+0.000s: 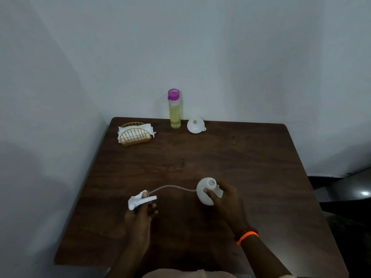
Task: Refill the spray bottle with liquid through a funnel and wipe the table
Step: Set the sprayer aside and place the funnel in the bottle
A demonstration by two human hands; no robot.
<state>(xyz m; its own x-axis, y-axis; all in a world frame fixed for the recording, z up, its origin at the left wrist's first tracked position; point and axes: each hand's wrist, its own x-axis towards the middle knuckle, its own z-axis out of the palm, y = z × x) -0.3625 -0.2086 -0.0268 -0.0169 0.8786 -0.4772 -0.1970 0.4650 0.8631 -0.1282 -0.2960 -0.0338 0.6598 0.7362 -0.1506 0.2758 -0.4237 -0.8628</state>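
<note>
The right hand [224, 199] clasps the open bottle [206, 192]; the left hand [140, 215] pinches the sprayer [140, 199]. Beyond them stand a funnel [195, 125], a yellow refill bottle [175, 109] and napkins [135, 133]; bare table [241, 157] lies between.

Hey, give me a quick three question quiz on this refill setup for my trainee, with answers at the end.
1. True or false: the spray head is screwed onto the bottle.
2. Which hand holds the bottle: A) left hand, B) right hand, C) neither?
3. Fill in: the funnel lies on the table beside the upright refill bottle with the ____ cap.

Key
1. False. The head is off, in the left hand; its tube arcs to the bottle's side, and the neck is open.
2. B.
3. Purple. The napkin holder stands at the far left.
</note>
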